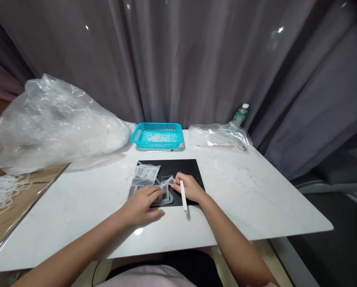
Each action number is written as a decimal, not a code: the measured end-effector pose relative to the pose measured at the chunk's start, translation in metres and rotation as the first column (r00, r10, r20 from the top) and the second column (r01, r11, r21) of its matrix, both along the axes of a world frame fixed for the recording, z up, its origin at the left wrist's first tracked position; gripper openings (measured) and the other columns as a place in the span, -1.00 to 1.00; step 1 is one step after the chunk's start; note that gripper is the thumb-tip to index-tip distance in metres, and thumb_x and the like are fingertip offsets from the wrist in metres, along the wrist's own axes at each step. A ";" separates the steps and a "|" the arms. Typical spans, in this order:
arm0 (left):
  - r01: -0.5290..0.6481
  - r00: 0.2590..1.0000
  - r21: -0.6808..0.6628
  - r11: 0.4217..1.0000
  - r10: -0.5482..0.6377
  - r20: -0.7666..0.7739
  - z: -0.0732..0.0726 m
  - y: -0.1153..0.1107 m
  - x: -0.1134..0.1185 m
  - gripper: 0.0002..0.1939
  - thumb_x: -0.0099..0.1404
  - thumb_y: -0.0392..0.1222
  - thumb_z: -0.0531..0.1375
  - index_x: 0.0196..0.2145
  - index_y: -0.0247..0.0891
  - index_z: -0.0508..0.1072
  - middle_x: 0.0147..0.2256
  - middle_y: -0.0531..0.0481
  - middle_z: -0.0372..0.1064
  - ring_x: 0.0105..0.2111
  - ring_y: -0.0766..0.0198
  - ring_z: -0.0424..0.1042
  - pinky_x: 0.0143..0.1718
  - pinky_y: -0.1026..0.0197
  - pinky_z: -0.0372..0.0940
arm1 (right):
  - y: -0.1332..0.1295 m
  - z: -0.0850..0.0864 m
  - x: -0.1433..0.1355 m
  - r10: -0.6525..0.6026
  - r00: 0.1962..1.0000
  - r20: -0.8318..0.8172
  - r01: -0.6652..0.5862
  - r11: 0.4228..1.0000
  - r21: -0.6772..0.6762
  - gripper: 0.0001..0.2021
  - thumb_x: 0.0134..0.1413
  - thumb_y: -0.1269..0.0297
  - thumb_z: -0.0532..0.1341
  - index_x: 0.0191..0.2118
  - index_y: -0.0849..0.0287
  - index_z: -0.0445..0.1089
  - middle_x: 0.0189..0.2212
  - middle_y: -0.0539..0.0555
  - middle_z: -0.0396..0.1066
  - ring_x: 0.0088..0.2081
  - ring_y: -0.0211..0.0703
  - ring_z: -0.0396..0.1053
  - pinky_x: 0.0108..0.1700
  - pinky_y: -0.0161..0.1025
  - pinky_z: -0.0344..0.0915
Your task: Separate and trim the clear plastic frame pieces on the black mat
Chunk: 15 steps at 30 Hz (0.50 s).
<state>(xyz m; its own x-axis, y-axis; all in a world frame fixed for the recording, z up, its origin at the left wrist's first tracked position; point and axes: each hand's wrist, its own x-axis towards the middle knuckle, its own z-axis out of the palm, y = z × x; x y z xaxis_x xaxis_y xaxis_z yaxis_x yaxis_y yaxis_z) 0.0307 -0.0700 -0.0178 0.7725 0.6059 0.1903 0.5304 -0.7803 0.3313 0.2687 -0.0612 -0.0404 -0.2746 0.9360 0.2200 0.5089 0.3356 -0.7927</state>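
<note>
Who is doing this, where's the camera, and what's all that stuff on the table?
There's no robot here, just a person using two bare hands. The camera sits on their head and looks forward and down, so you see about what they'd see. There is only one picture.

The white table has a black mat on it, with clear plastic pieces on top. The left hand rests on the pieces. The right hand holds a white stick; it looks a bit like a pen, but I can't tell what it is.

Farther back are a big clear bag on the left, a blue basket with pale bits inside, and a smaller bag on the right.
</note>
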 end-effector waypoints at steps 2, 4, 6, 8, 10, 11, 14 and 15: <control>-0.068 0.998 0.003 0.998 0.068 0.012 -0.010 -0.002 0.015 -0.67 0.26 -0.08 0.13 -0.04 -0.24 0.38 -0.14 -0.15 0.39 -0.14 0.07 0.34 -0.09 0.06 0.21 | -0.001 0.003 0.000 0.026 0.974 -0.224 -0.048 0.994 -0.095 -0.68 0.00 0.19 0.24 -0.50 0.11 0.03 -0.52 -0.10 0.25 -0.53 -0.33 0.15 -0.46 -0.36 0.13; -0.112 0.991 -0.057 0.992 0.116 0.073 -0.014 0.000 0.020 -0.79 0.34 -0.12 0.03 -0.24 -0.25 0.40 -0.30 -0.09 0.39 -0.26 0.14 0.34 -0.18 0.11 0.21 | -0.002 0.005 0.001 0.029 0.915 -0.402 -0.101 0.982 -0.159 -0.64 -0.02 0.13 0.24 -0.50 0.10 0.00 -0.50 -0.08 0.29 -0.54 -0.34 0.19 -0.47 -0.36 0.17; -0.154 0.965 -0.179 0.972 0.187 0.185 -0.014 0.006 0.018 -0.74 0.38 -0.12 -0.05 -0.35 -0.26 0.34 -0.41 -0.03 0.33 -0.37 0.22 0.31 -0.29 0.19 0.20 | -0.003 0.007 0.000 0.027 0.878 -0.478 -0.137 0.971 -0.198 -0.64 -0.02 0.11 0.24 -0.49 0.10 0.00 -0.49 -0.06 0.31 -0.53 -0.32 0.26 -0.49 -0.35 0.22; -0.172 0.928 -0.308 0.936 0.259 0.269 -0.010 0.011 0.011 -0.70 0.41 -0.06 -0.09 -0.37 -0.26 0.28 -0.46 0.03 0.27 -0.45 0.28 0.26 -0.39 0.25 0.18 | -0.004 0.007 0.000 0.023 0.883 -0.469 -0.151 0.960 -0.235 -0.66 0.00 0.09 0.22 -0.48 0.09 0.01 -0.52 -0.05 0.34 -0.53 -0.26 0.32 -0.53 -0.35 0.22; -0.136 0.925 -0.391 0.910 0.258 0.278 -0.005 0.015 0.003 -0.64 0.42 -0.03 -0.14 -0.41 -0.26 0.25 -0.50 0.06 0.21 -0.49 0.32 0.21 -0.44 0.28 0.16 | -0.004 0.005 0.000 0.009 0.920 -0.391 -0.118 0.959 -0.257 -0.70 0.02 0.11 0.19 -0.48 0.09 0.03 -0.57 -0.05 0.34 -0.53 -0.22 0.36 -0.56 -0.36 0.19; -0.099 0.938 -0.413 0.905 0.224 0.266 -0.003 0.016 0.000 -0.61 0.42 -0.02 -0.15 -0.45 -0.26 0.24 -0.51 0.06 0.21 -0.49 0.32 0.21 -0.43 0.28 0.16 | -0.004 0.003 0.001 -0.013 0.941 -0.338 -0.081 0.962 -0.261 -0.72 0.02 0.14 0.18 -0.48 0.09 0.03 -0.59 -0.06 0.33 -0.54 -0.22 0.36 -0.57 -0.37 0.17; -0.046 0.977 -0.361 0.932 0.118 0.179 -0.001 0.011 -0.003 -0.61 0.38 0.00 -0.05 -0.49 -0.27 0.28 -0.49 0.02 0.24 -0.43 0.28 0.25 -0.35 0.23 0.17 | -0.003 -0.001 0.003 -0.113 0.981 -0.160 0.078 0.975 -0.210 -0.76 -0.01 0.25 0.15 -0.52 0.09 0.02 -0.65 -0.12 0.25 -0.58 -0.28 0.27 -0.55 -0.38 0.13; -0.067 0.984 -0.290 0.955 0.111 0.138 -0.001 0.008 -0.001 -0.66 0.33 0.02 0.02 -0.47 -0.27 0.31 -0.46 0.00 0.27 -0.40 0.25 0.27 -0.32 0.20 0.17 | -0.002 -0.001 0.004 -0.144 0.984 -0.108 0.124 0.977 -0.174 -0.76 -0.03 0.28 0.15 -0.53 0.09 0.01 -0.66 -0.13 0.22 -0.59 -0.30 0.22 -0.53 -0.37 0.11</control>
<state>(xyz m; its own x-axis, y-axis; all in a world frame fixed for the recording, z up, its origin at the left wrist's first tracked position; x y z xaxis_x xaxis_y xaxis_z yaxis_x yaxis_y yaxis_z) 0.0293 -0.0624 -0.0187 0.6886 0.7165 0.1112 0.5197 -0.5947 0.6134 0.2728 -0.0631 -0.0416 -0.1252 0.9887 0.0825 0.4391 0.1297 -0.8890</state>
